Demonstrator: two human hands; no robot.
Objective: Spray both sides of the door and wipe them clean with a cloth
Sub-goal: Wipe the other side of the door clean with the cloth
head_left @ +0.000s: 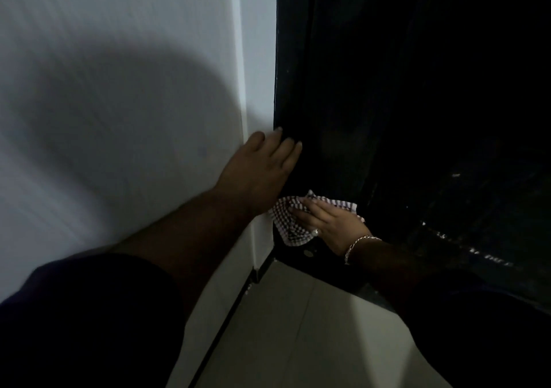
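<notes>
The tall black door (417, 104) fills the right half of the view, its surface dark and hard to read (a few pale flecks and streaks show low on the right); its left edge meets a white plastered wall (119, 59) at a narrow white corner strip; no box, bucket or other container shows anywhere in the view. The left hand (262, 166) lies flat with straight fingers (290, 152), palm over the white corner and fingertips reaching onto the black edge of the door, holding nothing. Lower down, the right hand (325, 223) presses a small red-and-white checked cloth (287, 223) against the door near its bottom left corner; the fingers lie stretched over the fabric rather than curled round it, and the cloth spreads out past them to the left and above. A silver ring sits on one finger and a silver chain bracelet (357, 246) circles that wrist; dark sleeves cover both forearms further back. Pale grey floor tiles (298, 343) lie below, with a dark skirting line along the foot of the wall.
</notes>
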